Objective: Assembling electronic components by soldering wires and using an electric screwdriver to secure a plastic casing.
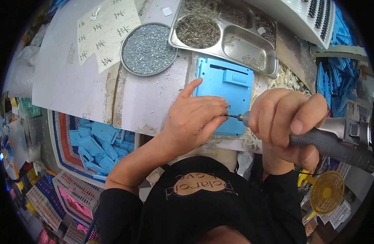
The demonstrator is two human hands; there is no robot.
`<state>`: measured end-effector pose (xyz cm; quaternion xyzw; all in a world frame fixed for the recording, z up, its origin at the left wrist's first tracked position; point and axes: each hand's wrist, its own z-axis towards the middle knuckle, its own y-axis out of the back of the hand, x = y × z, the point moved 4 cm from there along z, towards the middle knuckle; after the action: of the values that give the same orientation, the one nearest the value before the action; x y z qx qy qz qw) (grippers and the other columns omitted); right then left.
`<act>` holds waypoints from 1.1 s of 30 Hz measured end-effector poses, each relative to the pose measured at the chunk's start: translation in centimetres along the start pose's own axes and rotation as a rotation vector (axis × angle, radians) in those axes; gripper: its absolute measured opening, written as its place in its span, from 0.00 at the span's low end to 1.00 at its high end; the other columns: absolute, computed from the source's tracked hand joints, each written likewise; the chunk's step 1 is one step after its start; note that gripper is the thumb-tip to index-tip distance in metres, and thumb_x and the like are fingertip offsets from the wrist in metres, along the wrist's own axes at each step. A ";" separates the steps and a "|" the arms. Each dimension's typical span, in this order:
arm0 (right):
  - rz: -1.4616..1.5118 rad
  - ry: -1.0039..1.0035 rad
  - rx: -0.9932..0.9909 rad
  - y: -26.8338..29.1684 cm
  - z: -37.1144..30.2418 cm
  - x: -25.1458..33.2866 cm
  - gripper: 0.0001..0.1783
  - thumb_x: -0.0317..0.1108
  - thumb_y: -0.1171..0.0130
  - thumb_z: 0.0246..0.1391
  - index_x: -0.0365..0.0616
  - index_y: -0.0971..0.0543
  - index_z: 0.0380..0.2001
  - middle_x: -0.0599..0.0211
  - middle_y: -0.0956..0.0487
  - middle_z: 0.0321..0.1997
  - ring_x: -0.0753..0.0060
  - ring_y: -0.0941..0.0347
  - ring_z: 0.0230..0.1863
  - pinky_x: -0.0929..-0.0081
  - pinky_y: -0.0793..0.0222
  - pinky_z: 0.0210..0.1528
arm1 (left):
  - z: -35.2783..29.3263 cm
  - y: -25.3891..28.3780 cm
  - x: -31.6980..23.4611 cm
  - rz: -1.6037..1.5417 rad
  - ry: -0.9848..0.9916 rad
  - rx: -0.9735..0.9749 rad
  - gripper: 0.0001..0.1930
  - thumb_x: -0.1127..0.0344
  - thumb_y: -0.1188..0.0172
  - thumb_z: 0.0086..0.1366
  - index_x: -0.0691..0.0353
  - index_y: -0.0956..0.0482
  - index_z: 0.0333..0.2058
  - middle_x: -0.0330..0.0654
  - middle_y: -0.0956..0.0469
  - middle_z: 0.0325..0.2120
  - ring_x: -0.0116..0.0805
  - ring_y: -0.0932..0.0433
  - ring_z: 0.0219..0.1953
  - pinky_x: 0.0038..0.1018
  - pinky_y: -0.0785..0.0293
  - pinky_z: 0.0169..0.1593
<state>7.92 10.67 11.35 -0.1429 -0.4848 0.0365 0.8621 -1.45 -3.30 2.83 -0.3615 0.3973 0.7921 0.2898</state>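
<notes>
A light blue plastic panel (222, 84) with a long slot and a raised block lies on the worktable. My left hand (197, 116) rests on its left part, fingers stretched and the little finger spread apart. The thumb and index fingertips sit beside the bit tip; whether a screw is there is too small to tell. My right hand (282, 118) is wrapped round a dark electric screwdriver (323, 142) with a metal lever, held nearly level. Its thin bit points left at the panel's lower part.
Behind stand a round tray of small silvery screws (149, 49) and a divided steel tray (248, 51) with more small metal parts. Blue plastic pieces (99, 148) fill a striped bag at left. White pieces (290, 81) lie right of the panel; a yellow fan (327, 193) stands lower right.
</notes>
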 end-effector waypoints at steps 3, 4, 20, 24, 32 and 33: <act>0.004 0.001 -0.002 -0.3 0.4 -0.6 0.19 0.48 0.36 0.62 0.49 0.29 0.44 0.79 0.29 0.19 0.80 0.33 0.16 0.78 0.37 0.19 | -0.2 0.6 0.3 0.044 -0.019 -0.008 0.09 0.75 0.29 0.56 0.56 0.16 0.35 0.39 0.12 0.36 0.35 0.13 0.44 0.49 0.39 0.69; 0.004 0.009 0.001 -0.4 0.7 -0.5 0.19 0.48 0.36 0.62 0.49 0.30 0.44 0.79 0.29 0.19 0.80 0.33 0.17 0.78 0.38 0.19 | -0.1 0.9 0.4 0.054 -0.034 -0.027 0.09 0.75 0.29 0.55 0.56 0.16 0.35 0.39 0.12 0.36 0.35 0.13 0.44 0.49 0.39 0.69; -0.111 0.122 -0.061 2.3 5.7 -5.0 0.16 0.43 0.52 0.64 0.44 0.29 0.48 0.77 0.34 0.19 0.79 0.39 0.20 0.72 0.38 0.28 | 3.9 10.3 6.4 0.729 0.114 -0.346 0.12 0.61 0.26 0.55 0.54 0.14 0.38 0.38 0.20 0.40 0.38 0.26 0.50 0.51 0.42 0.64; -0.121 0.078 -0.128 3.9 6.1 -8.2 0.17 0.42 0.53 0.63 0.42 0.28 0.47 0.75 0.37 0.18 0.77 0.40 0.20 0.70 0.38 0.28 | 2.7 10.1 10.6 0.885 0.228 -0.102 0.08 0.60 0.27 0.55 0.52 0.13 0.32 0.34 0.21 0.36 0.39 0.28 0.48 0.47 0.41 0.59; -0.171 -0.002 -0.131 3.7 6.4 -9.6 0.10 0.37 0.49 0.63 0.41 0.29 0.39 0.72 0.37 0.16 0.76 0.40 0.18 0.69 0.37 0.26 | 2.6 10.0 11.3 0.826 0.162 -0.162 0.08 0.58 0.31 0.60 0.54 0.15 0.27 0.34 0.21 0.28 0.39 0.25 0.39 0.45 0.39 0.53; -0.204 -0.027 -0.141 3.6 6.5 -9.7 0.09 0.36 0.49 0.63 0.41 0.30 0.38 0.72 0.37 0.16 0.76 0.40 0.18 0.70 0.37 0.25 | 2.6 9.9 11.5 0.824 0.174 -0.145 0.09 0.58 0.32 0.61 0.54 0.16 0.27 0.34 0.21 0.28 0.39 0.25 0.39 0.45 0.38 0.53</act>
<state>-2.45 13.48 5.50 -0.1528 -0.5097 -0.0836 0.8425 -16.36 -4.23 -1.13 -0.2577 0.4748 0.8341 -0.1117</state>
